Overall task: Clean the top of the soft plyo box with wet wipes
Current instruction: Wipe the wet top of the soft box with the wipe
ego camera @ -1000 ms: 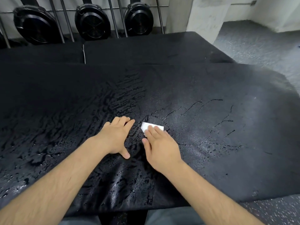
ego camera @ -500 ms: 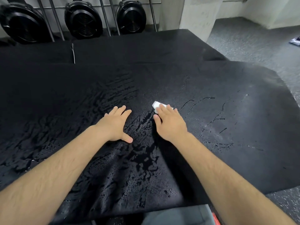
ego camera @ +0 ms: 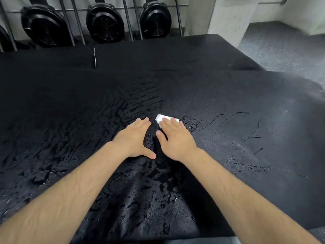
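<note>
Flat-fingered press: right hand [ego camera: 175,141] lies with straight fingers over the folded white wet wipe [ego camera: 164,118], pinning it down rather than clutching it.
Left hand [ego camera: 135,140], flat and holding nothing, braces just beside it on the soft plyo box top [ego camera: 246,95]. Wet sheen covers the left and centre, while the right side looks matte with thin streaks. Advisable: even pressure and overlapping strokes toward the drier right.

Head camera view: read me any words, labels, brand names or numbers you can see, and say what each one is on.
No readable text.
The black textured top of the soft plyo box and the folded white wet wipe under the right hand carry no print.
The round black ribbed discs behind are too blurred to show any marking.
</note>
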`<action>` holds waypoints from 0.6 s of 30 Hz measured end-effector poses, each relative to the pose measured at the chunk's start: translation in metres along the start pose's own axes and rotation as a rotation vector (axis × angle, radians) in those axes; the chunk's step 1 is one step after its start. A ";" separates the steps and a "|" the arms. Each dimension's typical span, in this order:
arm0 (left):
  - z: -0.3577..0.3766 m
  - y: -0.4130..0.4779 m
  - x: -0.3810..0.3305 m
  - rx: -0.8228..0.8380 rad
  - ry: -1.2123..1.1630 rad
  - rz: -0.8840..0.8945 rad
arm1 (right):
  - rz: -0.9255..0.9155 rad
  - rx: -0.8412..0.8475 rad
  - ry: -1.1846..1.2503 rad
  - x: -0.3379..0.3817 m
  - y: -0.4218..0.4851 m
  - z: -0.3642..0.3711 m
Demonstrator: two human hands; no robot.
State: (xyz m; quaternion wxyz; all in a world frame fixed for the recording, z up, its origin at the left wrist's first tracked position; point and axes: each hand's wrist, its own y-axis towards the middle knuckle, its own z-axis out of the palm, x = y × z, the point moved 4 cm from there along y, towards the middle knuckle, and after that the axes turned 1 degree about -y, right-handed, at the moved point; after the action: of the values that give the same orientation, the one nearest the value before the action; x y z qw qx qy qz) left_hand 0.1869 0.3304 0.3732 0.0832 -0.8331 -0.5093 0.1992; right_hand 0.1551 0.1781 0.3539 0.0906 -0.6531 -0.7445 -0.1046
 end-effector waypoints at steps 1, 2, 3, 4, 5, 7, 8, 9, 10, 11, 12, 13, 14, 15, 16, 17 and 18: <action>0.001 0.000 0.001 -0.011 -0.009 0.005 | -0.011 -0.032 -0.007 0.008 -0.014 0.004; 0.001 0.000 0.002 -0.020 -0.016 0.010 | -0.026 -0.054 -0.011 0.014 -0.028 0.007; 0.001 0.001 0.002 -0.023 -0.018 0.011 | -0.032 -0.058 -0.014 0.016 -0.035 0.009; 0.001 0.002 0.003 -0.021 -0.016 0.009 | -0.032 -0.060 -0.017 0.013 -0.034 0.010; 0.001 0.002 0.002 -0.015 -0.012 0.006 | -0.011 -0.065 -0.014 0.008 -0.025 0.008; 0.000 0.004 0.001 0.009 -0.003 0.003 | 0.033 -0.018 -0.004 0.000 -0.001 0.002; 0.000 0.004 0.001 0.018 0.001 0.001 | 0.035 0.005 -0.006 -0.003 0.009 0.001; 0.000 0.004 0.000 0.022 0.005 0.001 | 0.046 0.028 -0.002 -0.004 0.014 0.003; 0.000 0.003 0.000 0.027 0.006 0.002 | 0.067 0.042 0.004 -0.003 0.012 0.007; 0.000 0.002 0.000 0.032 0.004 0.005 | 0.085 0.027 0.002 0.001 0.004 0.012; 0.001 0.002 0.000 0.032 0.000 0.009 | 0.097 -0.006 -0.013 0.006 -0.008 0.017; 0.002 0.002 0.000 0.030 -0.004 0.011 | 0.104 -0.034 -0.040 0.010 -0.019 0.019; 0.002 0.002 0.000 0.031 -0.005 0.010 | 0.110 -0.053 -0.060 0.011 -0.027 0.020; 0.001 0.003 0.000 0.037 0.000 0.007 | 0.123 -0.065 -0.080 0.007 -0.030 0.019; 0.001 0.004 0.000 0.048 0.010 0.003 | 0.148 -0.061 -0.095 -0.002 -0.027 0.016; 0.001 0.004 -0.001 0.059 0.023 -0.001 | 0.184 -0.033 -0.090 -0.013 -0.020 0.012; 0.000 0.005 -0.003 0.074 0.044 -0.003 | 0.216 -0.014 -0.091 -0.025 -0.011 0.007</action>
State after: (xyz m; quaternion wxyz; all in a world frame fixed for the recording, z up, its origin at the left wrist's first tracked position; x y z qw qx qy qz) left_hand 0.1896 0.3259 0.3724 0.1254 -0.8327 -0.5011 0.1994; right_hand 0.1472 0.1547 0.3397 0.0630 -0.7343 -0.6724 -0.0696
